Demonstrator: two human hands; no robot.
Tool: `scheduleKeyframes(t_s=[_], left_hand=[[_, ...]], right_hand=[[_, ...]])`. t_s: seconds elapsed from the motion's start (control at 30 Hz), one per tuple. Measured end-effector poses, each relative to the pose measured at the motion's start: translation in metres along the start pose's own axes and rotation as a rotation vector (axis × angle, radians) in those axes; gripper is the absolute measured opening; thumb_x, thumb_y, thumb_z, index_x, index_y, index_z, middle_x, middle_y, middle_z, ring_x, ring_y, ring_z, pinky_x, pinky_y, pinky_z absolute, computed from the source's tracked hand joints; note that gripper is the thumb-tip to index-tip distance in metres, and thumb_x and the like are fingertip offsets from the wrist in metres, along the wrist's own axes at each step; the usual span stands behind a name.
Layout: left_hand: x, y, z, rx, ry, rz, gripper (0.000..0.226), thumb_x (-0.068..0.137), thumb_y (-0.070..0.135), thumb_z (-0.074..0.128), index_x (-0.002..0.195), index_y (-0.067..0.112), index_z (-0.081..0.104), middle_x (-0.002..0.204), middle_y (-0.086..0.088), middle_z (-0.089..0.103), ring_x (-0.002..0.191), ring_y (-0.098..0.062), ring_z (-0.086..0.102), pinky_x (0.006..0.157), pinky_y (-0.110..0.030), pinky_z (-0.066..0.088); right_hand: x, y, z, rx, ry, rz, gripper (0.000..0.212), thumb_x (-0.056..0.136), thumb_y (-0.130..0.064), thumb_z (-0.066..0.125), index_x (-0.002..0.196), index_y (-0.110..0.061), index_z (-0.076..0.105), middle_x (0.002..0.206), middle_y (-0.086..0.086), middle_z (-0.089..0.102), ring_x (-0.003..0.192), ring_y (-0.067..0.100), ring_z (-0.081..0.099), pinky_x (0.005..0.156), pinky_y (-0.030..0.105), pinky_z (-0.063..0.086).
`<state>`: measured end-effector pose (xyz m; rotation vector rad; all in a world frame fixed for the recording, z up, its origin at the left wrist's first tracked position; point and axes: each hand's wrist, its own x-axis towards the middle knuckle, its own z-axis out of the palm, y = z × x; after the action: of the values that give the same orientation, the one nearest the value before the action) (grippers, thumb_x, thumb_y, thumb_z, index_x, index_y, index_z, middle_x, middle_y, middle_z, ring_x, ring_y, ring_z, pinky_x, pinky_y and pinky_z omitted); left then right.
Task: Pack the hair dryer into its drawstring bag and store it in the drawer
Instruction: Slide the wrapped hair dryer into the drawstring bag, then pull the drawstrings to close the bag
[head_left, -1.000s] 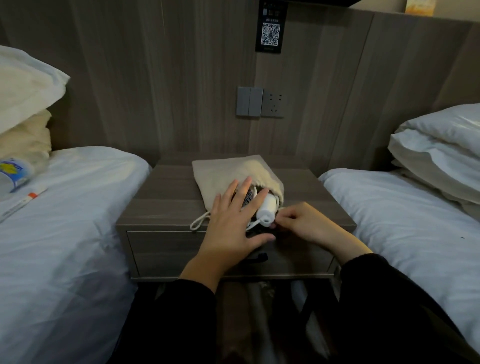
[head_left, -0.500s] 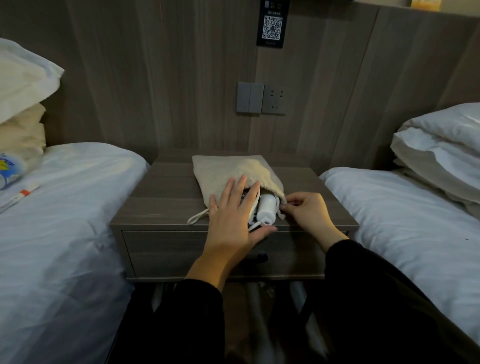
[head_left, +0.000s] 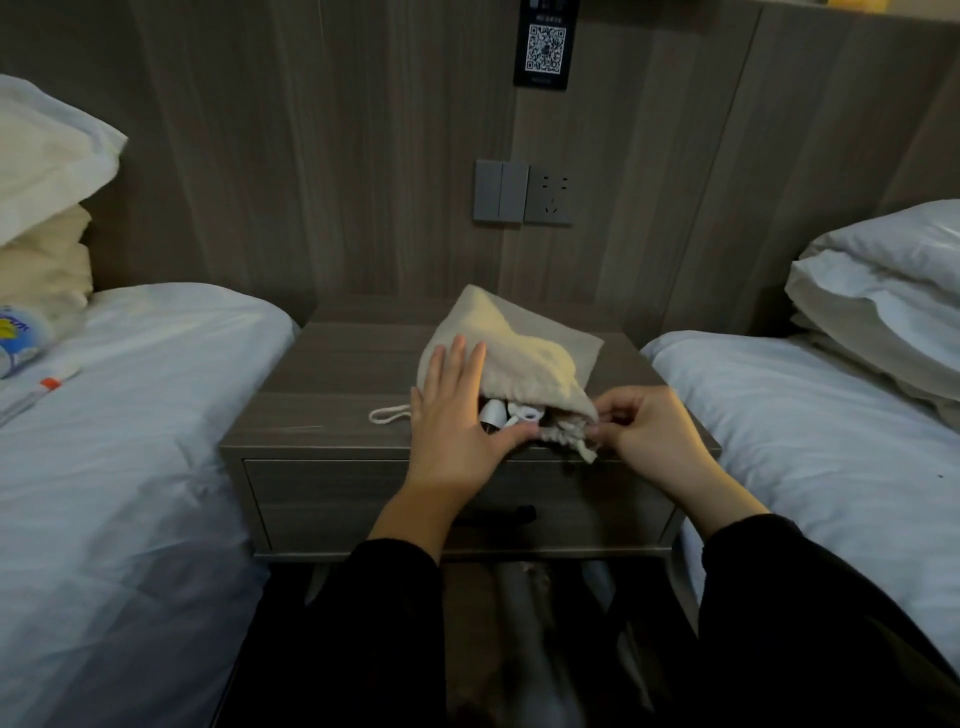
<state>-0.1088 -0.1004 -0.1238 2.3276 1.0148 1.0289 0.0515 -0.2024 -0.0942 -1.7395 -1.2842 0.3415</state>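
Observation:
A beige drawstring bag (head_left: 519, 348) lies on the nightstand top (head_left: 337, 410), mouth toward me. Inside the mouth I see white parts of the hair dryer (head_left: 511, 415); most of it is covered by cloth. My left hand (head_left: 457, 415) lies flat on the bag's left side, fingers straight, thumb under the mouth. My right hand (head_left: 644, 431) pinches the gathered rim and cord at the bag's right corner. A loop of white cord (head_left: 389, 414) trails left on the wood. The drawer (head_left: 332, 493) below is closed, its dark handle partly hidden by my left wrist.
Beds with white sheets flank the nightstand, each with pillows (head_left: 883, 291) at the head. A tube and a pen-like item (head_left: 41, 389) lie on the left bed. A wall switch and socket (head_left: 524, 192) sit above the nightstand, on the wood panel.
The dryer has slid deeper into the bag and the cloth now covers more of it. My left hand moved up onto the bag; my right hand took hold of the rim cord.

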Motion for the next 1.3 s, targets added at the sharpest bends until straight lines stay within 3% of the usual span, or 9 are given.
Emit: scheduleKeyframes(t_s=[0.13,0.2,0.27,0.43,0.57,0.77,1.03,1.17,1.3], left_hand=[[-0.005,-0.014,-0.014,-0.008,-0.044,0.039,0.103,0.065,0.044,0.079,0.147,0.027,0.019,0.158,0.005,0.004,0.145,-0.011,-0.004,0.119,-0.041,0.006],[-0.008,-0.019,-0.022,-0.059,-0.031,-0.015,0.096,0.068,0.036,0.079,0.146,0.026,0.024,0.157,0.006,0.011,0.144,-0.012,0.007,0.118,-0.035,0.013],[-0.01,-0.025,-0.029,-0.1,-0.029,-0.068,0.086,0.075,0.029,0.075,0.145,0.023,0.027,0.155,0.003,0.021,0.141,-0.014,0.02,0.115,-0.031,0.02],[-0.006,-0.03,-0.035,-0.117,0.018,-0.168,0.053,0.088,0.013,0.058,0.138,0.02,0.042,0.134,-0.004,0.053,0.124,-0.021,0.048,0.102,-0.03,0.038],[-0.007,-0.025,-0.034,-0.089,0.084,-0.211,0.037,0.088,0.013,0.06,0.124,0.012,0.058,0.118,-0.006,0.065,0.109,-0.02,0.059,0.083,-0.018,0.036],[-0.006,-0.023,-0.035,-0.151,0.153,-0.316,0.03,0.089,0.014,0.057,0.119,0.012,0.063,0.11,-0.005,0.069,0.087,-0.006,0.054,0.078,-0.016,0.038],[-0.004,-0.023,-0.051,-0.172,-0.035,-0.301,0.026,0.089,0.014,0.059,0.113,0.019,0.066,0.109,0.004,0.067,0.09,-0.004,0.055,0.081,-0.021,0.039],[-0.004,-0.025,-0.06,-0.251,-0.182,-0.268,0.026,0.087,0.01,0.06,0.11,0.021,0.067,0.102,0.008,0.066,0.089,-0.001,0.056,0.076,-0.016,0.038],[-0.004,-0.036,-0.063,-0.253,-0.045,-0.344,0.025,0.085,0.008,0.062,0.106,0.021,0.068,0.089,0.011,0.064,0.082,0.002,0.055,0.064,-0.011,0.036]], right_hand=[[-0.003,-0.002,-0.002,-0.053,0.029,0.02,0.019,0.075,-0.002,0.07,0.085,-0.018,0.066,0.087,0.002,0.067,0.083,0.013,0.062,0.073,0.016,0.047],[-0.006,-0.008,0.002,-0.107,-0.001,-0.005,0.053,0.072,-0.014,0.076,0.119,-0.019,0.053,0.115,-0.001,0.054,0.106,0.009,0.052,0.083,0.011,0.04],[-0.008,-0.014,0.011,-0.134,-0.012,-0.06,0.093,0.065,-0.025,0.082,0.141,-0.023,0.028,0.139,0.001,0.034,0.127,0.013,0.035,0.104,0.025,0.034],[-0.009,-0.021,0.042,-0.427,-0.057,-0.13,0.119,0.055,-0.047,0.084,0.147,-0.026,0.011,0.157,0.007,0.007,0.143,0.029,0.009,0.115,0.043,0.02],[-0.002,-0.021,0.057,-0.538,0.014,-0.202,0.109,0.058,-0.052,0.08,0.145,-0.024,0.02,0.151,0.006,0.022,0.138,0.029,0.022,0.113,0.042,0.029],[0.003,-0.017,0.057,-0.482,0.019,-0.205,0.098,0.06,-0.048,0.08,0.141,-0.024,0.032,0.149,0.002,0.026,0.136,0.025,0.022,0.111,0.036,0.026],[0.014,-0.013,0.064,-0.482,0.187,-0.16,0.067,0.064,-0.046,0.078,0.121,-0.02,0.055,0.134,-0.002,0.043,0.122,0.021,0.04,0.095,0.031,0.043],[0.03,-0.017,0.066,-0.488,0.242,-0.079,0.042,0.071,-0.03,0.072,0.109,-0.015,0.059,0.125,0.0,0.048,0.115,0.022,0.04,0.082,0.032,0.046],[0.036,-0.013,0.059,-0.445,0.091,-0.075,0.061,0.07,-0.031,0.077,0.123,-0.014,0.052,0.128,0.004,0.045,0.12,0.024,0.036,0.098,0.027,0.033]])
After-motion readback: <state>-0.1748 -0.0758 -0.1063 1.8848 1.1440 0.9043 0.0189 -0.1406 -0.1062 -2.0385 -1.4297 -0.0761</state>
